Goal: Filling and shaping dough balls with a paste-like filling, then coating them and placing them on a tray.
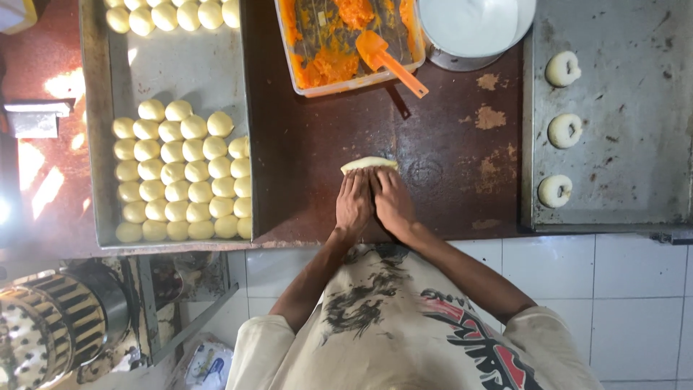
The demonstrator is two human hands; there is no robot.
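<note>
Both my hands lie flat, side by side, on the dark brown worktop (447,159). My left hand (353,204) and my right hand (393,202) press with their fingertips on a pale yellow piece of dough (369,164), flattened and folded, just beyond the fingers. Most of the dough shows past my fingertips; its near edge is hidden under them.
A metal tray (97,144) at the left holds several round dough balls (184,173). A clear tub (339,43) of orange filling with an orange scraper (390,61) stands at the back, beside a white bowl (473,25). A metal sheet (635,123) at the right carries three ring-shaped pieces (565,130).
</note>
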